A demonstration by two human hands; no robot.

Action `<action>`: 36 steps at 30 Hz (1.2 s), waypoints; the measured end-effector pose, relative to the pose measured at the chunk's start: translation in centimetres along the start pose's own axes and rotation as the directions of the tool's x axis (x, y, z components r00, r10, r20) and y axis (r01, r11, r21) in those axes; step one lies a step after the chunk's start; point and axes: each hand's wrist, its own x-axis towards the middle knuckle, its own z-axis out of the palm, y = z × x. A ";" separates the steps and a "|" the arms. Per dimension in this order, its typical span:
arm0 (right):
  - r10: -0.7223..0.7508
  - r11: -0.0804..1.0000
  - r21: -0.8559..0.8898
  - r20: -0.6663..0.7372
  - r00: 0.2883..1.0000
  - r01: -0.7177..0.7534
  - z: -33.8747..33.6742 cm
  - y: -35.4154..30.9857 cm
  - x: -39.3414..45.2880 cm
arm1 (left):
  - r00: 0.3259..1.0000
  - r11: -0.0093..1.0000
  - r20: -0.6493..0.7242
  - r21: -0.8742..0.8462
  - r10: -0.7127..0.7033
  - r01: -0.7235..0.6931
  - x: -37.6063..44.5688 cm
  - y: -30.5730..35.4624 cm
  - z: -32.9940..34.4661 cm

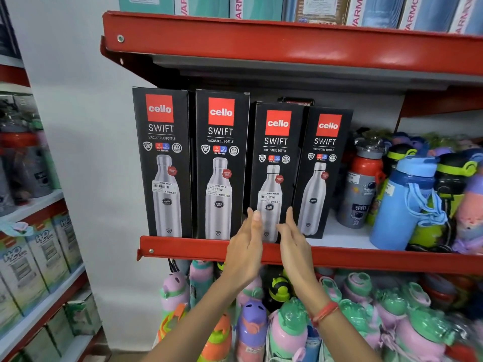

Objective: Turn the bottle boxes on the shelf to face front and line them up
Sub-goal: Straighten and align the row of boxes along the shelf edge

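Note:
Several black Cello Swift bottle boxes stand upright on the red-edged shelf [339, 257], their printed fronts facing me. The two tall boxes [163, 163] [222, 165] stand side by side at the left. The third box [274, 168] is shorter, and the fourth box [322, 171] is turned slightly to the right. My left hand [245, 246] and my right hand [292, 241] are raised in front of the third box's lower part, fingers extended and apart, on either side of it. Neither hand grips anything. Another dark box [296, 101] peeks out behind.
Colourful water bottles crowd the shelf to the right, a blue one [400, 205] nearest. More children's bottles [287, 322] fill the level below. Boxes line the upper shelf [287, 43], and a second shelving unit [39, 257] stands at the left.

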 end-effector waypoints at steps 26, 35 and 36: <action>-0.045 0.994 0.088 -0.195 0.980 0.063 -6.8 2.1 4.5 | 0.988 0.978 0.085 -0.175 0.132 -0.115 2.4 3.4 9.2; -0.074 0.997 -0.009 -0.055 0.996 0.073 -7.4 2.3 5.1 | 0.998 0.988 0.069 -0.151 0.004 0.007 4.0 3.3 9.7; -0.092 0.996 -0.027 -0.053 0.994 0.090 -7.6 2.4 4.6 | 0.998 0.989 0.062 -0.145 0.009 0.000 3.5 3.3 9.7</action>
